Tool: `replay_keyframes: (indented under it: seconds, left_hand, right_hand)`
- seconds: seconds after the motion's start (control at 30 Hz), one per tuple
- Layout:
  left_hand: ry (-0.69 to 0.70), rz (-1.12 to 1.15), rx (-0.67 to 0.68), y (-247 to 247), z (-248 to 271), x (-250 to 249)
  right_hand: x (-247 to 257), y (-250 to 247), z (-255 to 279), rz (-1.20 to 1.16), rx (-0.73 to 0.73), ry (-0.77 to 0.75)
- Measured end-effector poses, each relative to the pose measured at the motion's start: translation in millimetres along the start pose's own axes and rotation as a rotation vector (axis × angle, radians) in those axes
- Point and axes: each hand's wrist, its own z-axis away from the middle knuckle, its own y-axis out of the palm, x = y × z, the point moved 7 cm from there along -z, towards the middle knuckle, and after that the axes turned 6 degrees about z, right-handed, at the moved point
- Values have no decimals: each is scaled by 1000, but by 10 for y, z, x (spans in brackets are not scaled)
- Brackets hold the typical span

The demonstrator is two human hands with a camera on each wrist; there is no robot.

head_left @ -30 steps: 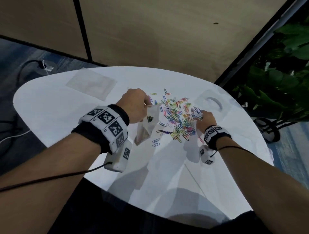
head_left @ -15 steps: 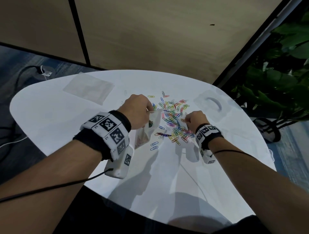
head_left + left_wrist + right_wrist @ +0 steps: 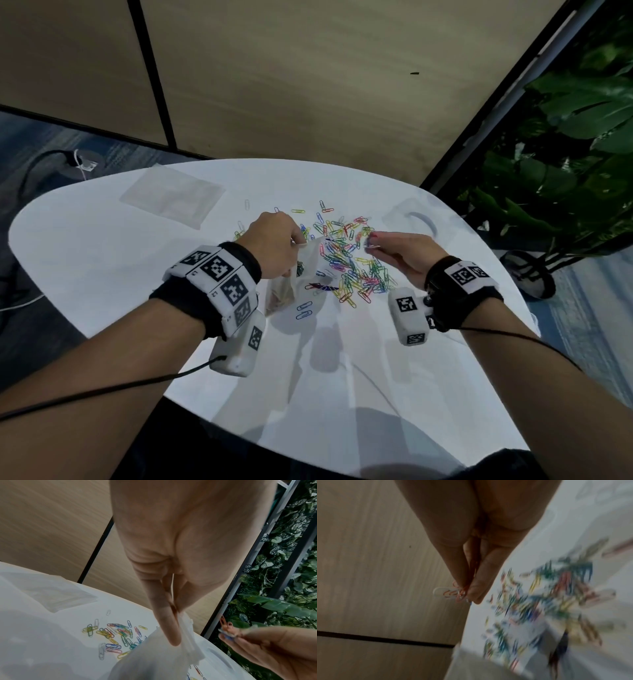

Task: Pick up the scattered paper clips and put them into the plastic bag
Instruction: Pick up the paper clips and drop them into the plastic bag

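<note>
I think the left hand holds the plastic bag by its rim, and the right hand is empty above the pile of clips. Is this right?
Not quite. The right hand is not empty: it pinches a few paper clips, as the right wrist view shows. The rest is right: the left hand holds the plastic bag by its rim.

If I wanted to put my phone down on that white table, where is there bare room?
The near part of the table, between the two forearms, is bare. So is the left stretch between the flat clear bag and the left hand. The middle is crowded with paper clips, between the held plastic bag and the right hand.
</note>
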Motion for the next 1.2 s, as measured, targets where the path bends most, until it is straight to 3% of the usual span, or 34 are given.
replay_keyframes:
  seconds: [0.17,0.43,0.53,0.63,0.67,0.73,0.8,0.83,0.9,0.97,1.03,1.2]
  left_hand:
    - [-17,53,-10,34,-31,1]
    - [19,79,-14,72,-21,-60]
    - [16,82,-34,44,-1,-63]
    - [20,58,-23,51,-4,-56]
    - [17,53,-27,49,-7,-49]
    - [5,45,-43,30,-17,-27]
    - [-11,40,-43,13,-17,-11]
    - [-16,36,-41,4,-11,-5]
    - [-21,28,-39,-14,-8,4]
    - [-28,26,-39,-29,-12,17]
    - [-32,22,-37,-41,-7,28]
    - [-25,-7,-34,-61,-5,32]
  right_hand:
    - [-111,715,254,-8,226,62]
    - [-254,1058,224,371,135,-94]
    - [-160,1075,254,702,102,-286]
    - [-89,1226,350,1136,317,-425]
    - [-69,1218,373,1110,401,-380]
    - [-21,1026,298,814,440,-222]
    - [3,638,97,727,292,-172]
    - [-30,378,-42,841,173,-171]
    - [-191,-135,-246,1287,-6,-73]
    - [-434,-484,-342,1579,-53,67]
    - [-598,-593,-406,1578,-17,59]
    - [-757,-279,-573,1646,130,-163]
